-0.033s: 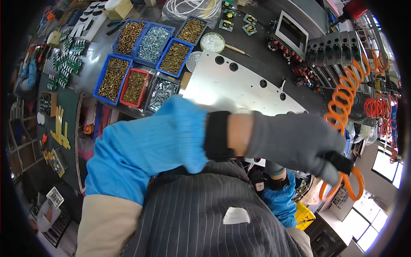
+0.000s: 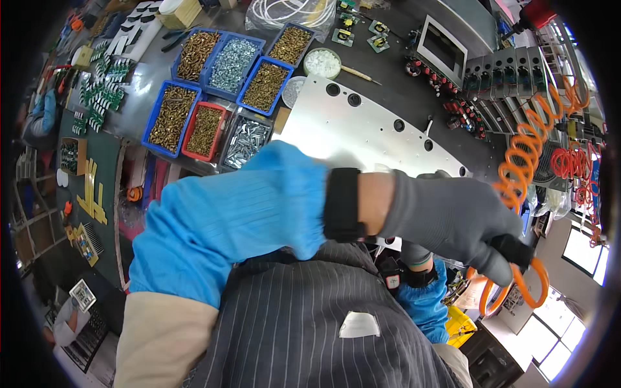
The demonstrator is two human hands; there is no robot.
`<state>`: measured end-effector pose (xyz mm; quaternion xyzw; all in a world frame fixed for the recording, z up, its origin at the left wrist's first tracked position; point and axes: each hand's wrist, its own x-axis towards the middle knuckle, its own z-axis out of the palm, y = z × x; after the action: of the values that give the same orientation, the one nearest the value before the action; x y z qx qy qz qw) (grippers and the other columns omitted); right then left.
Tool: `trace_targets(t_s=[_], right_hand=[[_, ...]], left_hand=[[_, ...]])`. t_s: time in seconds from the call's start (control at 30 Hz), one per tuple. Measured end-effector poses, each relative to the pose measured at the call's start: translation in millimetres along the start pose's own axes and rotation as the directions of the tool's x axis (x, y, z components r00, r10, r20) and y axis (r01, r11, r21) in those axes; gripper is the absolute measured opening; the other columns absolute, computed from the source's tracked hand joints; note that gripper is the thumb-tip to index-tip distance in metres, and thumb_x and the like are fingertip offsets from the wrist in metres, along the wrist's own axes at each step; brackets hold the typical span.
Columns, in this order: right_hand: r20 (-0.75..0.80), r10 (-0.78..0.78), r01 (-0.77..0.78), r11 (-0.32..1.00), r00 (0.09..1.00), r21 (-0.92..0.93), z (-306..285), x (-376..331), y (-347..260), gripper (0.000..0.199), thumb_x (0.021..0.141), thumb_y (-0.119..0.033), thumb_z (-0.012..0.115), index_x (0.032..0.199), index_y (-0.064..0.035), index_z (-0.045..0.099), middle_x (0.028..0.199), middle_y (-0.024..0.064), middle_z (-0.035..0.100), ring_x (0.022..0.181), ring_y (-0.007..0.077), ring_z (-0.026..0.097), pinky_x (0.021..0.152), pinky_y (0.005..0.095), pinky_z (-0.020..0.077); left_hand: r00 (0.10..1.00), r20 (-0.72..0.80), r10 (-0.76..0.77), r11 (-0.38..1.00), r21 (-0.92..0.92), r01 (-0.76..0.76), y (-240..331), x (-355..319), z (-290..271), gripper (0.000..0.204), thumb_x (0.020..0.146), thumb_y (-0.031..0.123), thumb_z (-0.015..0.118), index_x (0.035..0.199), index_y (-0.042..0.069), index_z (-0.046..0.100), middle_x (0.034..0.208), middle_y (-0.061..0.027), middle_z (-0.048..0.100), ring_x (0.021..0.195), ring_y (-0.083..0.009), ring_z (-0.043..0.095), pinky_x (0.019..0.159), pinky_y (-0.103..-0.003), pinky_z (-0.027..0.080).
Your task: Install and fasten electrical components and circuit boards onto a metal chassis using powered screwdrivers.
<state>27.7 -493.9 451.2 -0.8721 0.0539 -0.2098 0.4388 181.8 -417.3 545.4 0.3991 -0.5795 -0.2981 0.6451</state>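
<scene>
The left hand point(image 2: 453, 216), in a grey glove, is closed around the orange coiled hose point(image 2: 527, 161) at the right of the workbench, beside the metal plate point(image 2: 362, 132). The right hand point(image 2: 414, 255) is mostly hidden beneath the left arm; its grip cannot be determined.

Bare metal plate point(image 2: 362, 132) offers room; screw bins point(image 2: 213, 97) and coiled hose point(image 2: 527, 161) flank it

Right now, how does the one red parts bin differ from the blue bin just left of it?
The red plastic bin is narrower and shorter than the blue plastic bin on its left. The red one is the only bin of its colour; several others are blue. Both sit side by side on the dark workbench, open-topped and full of brass-coloured fasteners.
</scene>
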Motion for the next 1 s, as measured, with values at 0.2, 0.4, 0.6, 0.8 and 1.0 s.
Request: trace_targets(t_s=[0.2,0.4,0.6,0.8,1.0], right_hand=[[0.039,0.016,-0.017,0.999,0.999,0.041,-10,-11,1,0.051,0.089,0.002,0.065,0.136,-0.0047,0.045,0.109,0.0127,0.062,0.092,0.0209,0.063,0.085,0.0346,0.0532],[-0.08,0.057,-0.041,0.98,0.995,0.197,-32,-8,-1,0.05,0.089,0.003,0.064,0.135,-0.0047,0.045,0.108,0.013,0.062,0.091,0.0211,0.063,0.084,0.0354,0.0534],[-0.125,0.105,-0.087,0.987,0.987,0.138,-34,-5,18,0.049,0.089,0.003,0.064,0.134,-0.0047,0.045,0.107,0.0133,0.062,0.089,0.0212,0.063,0.083,0.0362,0.0536],[-0.019,0.073,-0.073,0.996,0.997,0.045,-17,-16,33,0.048,0.089,0.003,0.063,0.133,-0.0046,0.045,0.105,0.0136,0.062,0.088,0.0213,0.063,0.082,0.0369,0.0537],[-0.05,0.086,-0.083,0.994,0.995,0.068,-18,-13,35,0.047,0.089,0.004,0.062,0.132,-0.0046,0.045,0.104,0.0139,0.062,0.086,0.0214,0.063,0.081,0.0377,0.0539]], left_hand=[[0.987,0.159,-0.016,0.994,-0.1,0.032,-16,6,17,0.045,0.082,0.058,0.07,0.086,0.013,0.065,0.067,-0.0068,0.063,0.064,-0.0275,0.066,0.059,-0.038,0.048],[0.984,0.151,-0.09,0.994,-0.049,0.099,-11,1,11,0.044,0.08,0.056,0.072,0.086,0.013,0.065,0.069,-0.007,0.064,0.066,-0.0268,0.066,0.061,-0.038,0.049],[0.999,-0.027,-0.034,0.992,0.12,0.037,1,-8,7,0.045,0.078,0.056,0.074,0.086,0.012,0.064,0.069,-0.0069,0.063,0.067,-0.0272,0.066,0.06,-0.038,0.048],[0.981,0.128,-0.146,0.989,-0.018,0.149,-16,11,14,0.045,0.077,0.052,0.076,0.082,0.01,0.062,0.068,-0.0081,0.061,0.066,-0.0272,0.065,0.059,-0.038,0.046],[0.971,0.156,-0.183,0.983,0.025,0.181,-21,12,14,0.047,0.078,0.054,0.075,0.085,0.009,0.063,0.07,-0.0079,0.062,0.068,-0.0273,0.065,0.061,-0.038,0.047]])
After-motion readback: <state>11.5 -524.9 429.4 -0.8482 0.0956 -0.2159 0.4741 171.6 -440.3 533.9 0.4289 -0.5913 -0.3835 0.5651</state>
